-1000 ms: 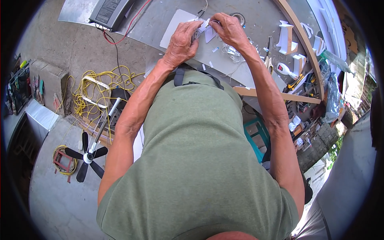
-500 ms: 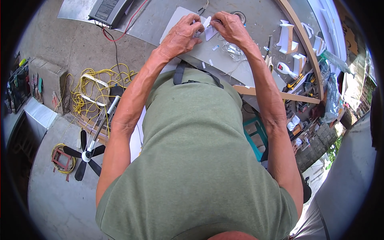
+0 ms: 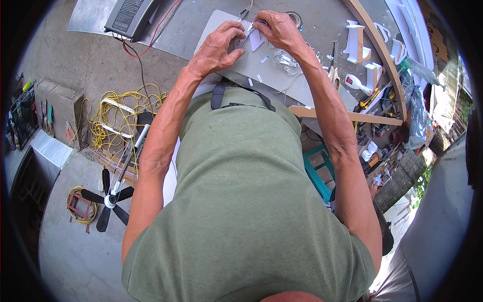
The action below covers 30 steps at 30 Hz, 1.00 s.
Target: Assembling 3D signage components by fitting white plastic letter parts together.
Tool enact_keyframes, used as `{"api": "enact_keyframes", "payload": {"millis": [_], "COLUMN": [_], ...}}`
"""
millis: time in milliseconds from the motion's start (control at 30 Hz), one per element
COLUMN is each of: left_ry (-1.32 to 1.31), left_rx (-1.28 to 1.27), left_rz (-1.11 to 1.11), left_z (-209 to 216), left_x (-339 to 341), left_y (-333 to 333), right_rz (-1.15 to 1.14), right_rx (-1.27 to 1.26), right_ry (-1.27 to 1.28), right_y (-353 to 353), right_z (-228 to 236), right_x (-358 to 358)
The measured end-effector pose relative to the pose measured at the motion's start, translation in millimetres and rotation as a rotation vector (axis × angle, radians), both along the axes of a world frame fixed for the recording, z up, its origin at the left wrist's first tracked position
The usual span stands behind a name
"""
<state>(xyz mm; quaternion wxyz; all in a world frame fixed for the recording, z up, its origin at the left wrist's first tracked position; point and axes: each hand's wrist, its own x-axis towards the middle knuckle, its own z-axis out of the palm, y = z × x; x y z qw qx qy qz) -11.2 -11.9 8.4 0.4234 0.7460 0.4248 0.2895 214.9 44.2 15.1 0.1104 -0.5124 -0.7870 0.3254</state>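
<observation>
At the top middle, both of my hands meet over a pale flat board on the grey work table. My left hand has curled fingers with the thumb lower down; a clear or whitish bit shows between them, too small to name. My right hand pinches a small white piece at its fingertips, close to the left fingers. A white angular piece lies just below the right fingers. Thin whitish wires with small clear parts lie beside the right wrist. A thin cable ends above the hands.
A roll of tape, scissors, white curved cut-offs and a white-and-red handheld tool lie to the right, inside a brown curved strip. A grey metal box stands upper left. Tangled yellow cord and a black-bladed fan are at left.
Both hands have shifted slightly up and left in the picture, along with the table things. The right fingertips have come nearer the left fingers, with the small white piece between them.
</observation>
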Motion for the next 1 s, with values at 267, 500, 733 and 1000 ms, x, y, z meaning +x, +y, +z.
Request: {"api": "enact_keyframes", "payload": {"millis": [267, 500, 733, 1000], "left_ry": [0.009, -0.007, -0.014, 0.068], "left_rx": [-0.031, -0.024, -0.092, -0.161], "left_rz": [0.126, 0.212, 0.241, 0.256], "left_z": [-2, -6, -5, -7], "left_x": [11, 16, 20, 21], "left_y": [-2, -1, 3, 6], "right_rz": [-0.012, -0.015, -0.033, -0.054], "right_rx": [-0.017, -0.034, -0.048, -0.091], "right_ry": [0.028, 0.033, -0.007, 0.054], "right_y": [1, 4, 3, 3], "right_z": [1, 5, 3, 5], "right_x": [0, -2, -2, 0]}}
